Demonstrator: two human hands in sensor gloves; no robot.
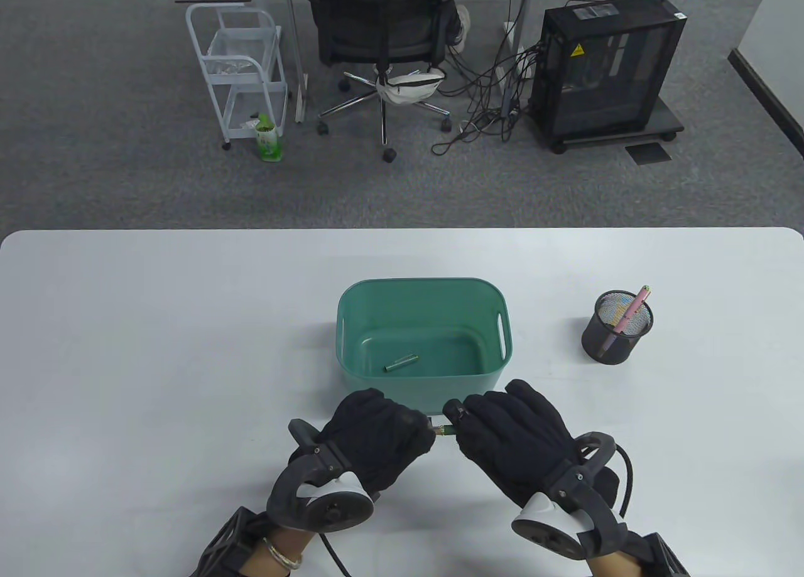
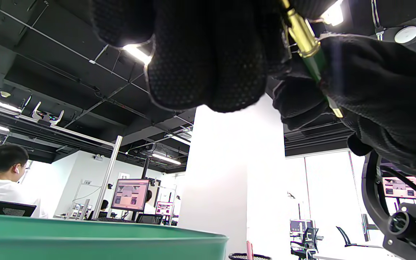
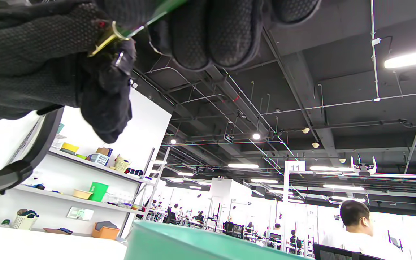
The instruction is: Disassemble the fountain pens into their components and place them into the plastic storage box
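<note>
Holding one green pen (image 1: 445,431) between them, your two hands meet just in front of the green plastic storage box (image 1: 424,294). Your left hand (image 1: 375,436) has its fingers curled round one end of the pen. Your right hand (image 1: 512,436) has its fingers curled round the other end. Only a short bit of the pen shows between your hands in the table view, with a gold ring on it. In the left wrist view you can see the gold part and the green part of the pen run from your left fingers (image 2: 208,65) into your right hand. Both hands sit low over the white table (image 1: 125,351), close to you.

Inside the box lies one small green pen part (image 1: 401,363), flat on the bottom and near the left side.

To the right of the box, well apart from it, stands a black mesh pen cup (image 1: 615,335). A pink pen (image 1: 628,316) leans in it, tip up and to the right.

Past the table you can see a grey floor, a black chair (image 1: 380,31), a white cart (image 1: 242,75) and a black computer case (image 1: 606,62).
</note>
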